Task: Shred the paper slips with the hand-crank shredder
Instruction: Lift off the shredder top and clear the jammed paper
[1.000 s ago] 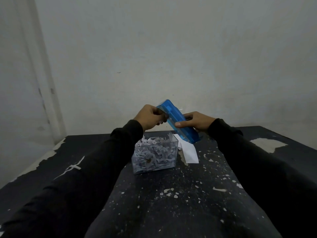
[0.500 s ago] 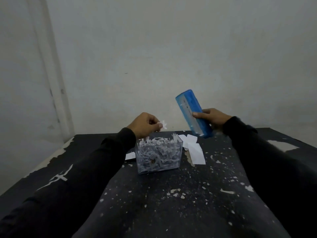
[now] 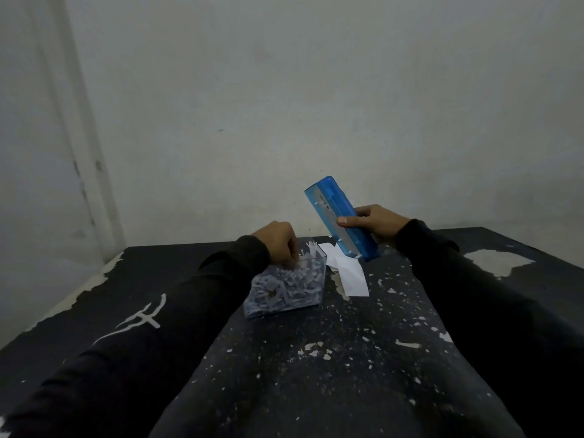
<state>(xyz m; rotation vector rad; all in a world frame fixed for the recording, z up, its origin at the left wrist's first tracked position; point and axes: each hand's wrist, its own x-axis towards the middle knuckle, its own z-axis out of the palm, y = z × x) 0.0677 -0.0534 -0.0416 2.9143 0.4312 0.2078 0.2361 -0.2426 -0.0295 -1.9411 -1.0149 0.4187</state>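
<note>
My right hand (image 3: 376,224) grips the blue shredder top (image 3: 343,221) and holds it tilted in the air, its underside facing left, with small paper bits stuck to it. The clear plastic bin (image 3: 313,298) stands on the table, full of white paper shreds (image 3: 284,286). My left hand (image 3: 278,243) is over the bin's far left corner, its curled fingers pointing down into the shreds; the fingertips are hidden. White paper slips (image 3: 349,275) lie flat just right of the bin, below the shredder top.
The black table (image 3: 316,374) is worn, with white flecks and scraps scattered over it and a bare patch (image 3: 496,260) at the right. A pale wall rises right behind the table. Both black sleeves cross the near part of the table.
My left hand let go of the shredder top, pinched a shred, and has dropped down into the bin. My right hand lifted the top away to the right and holds it more upright.
</note>
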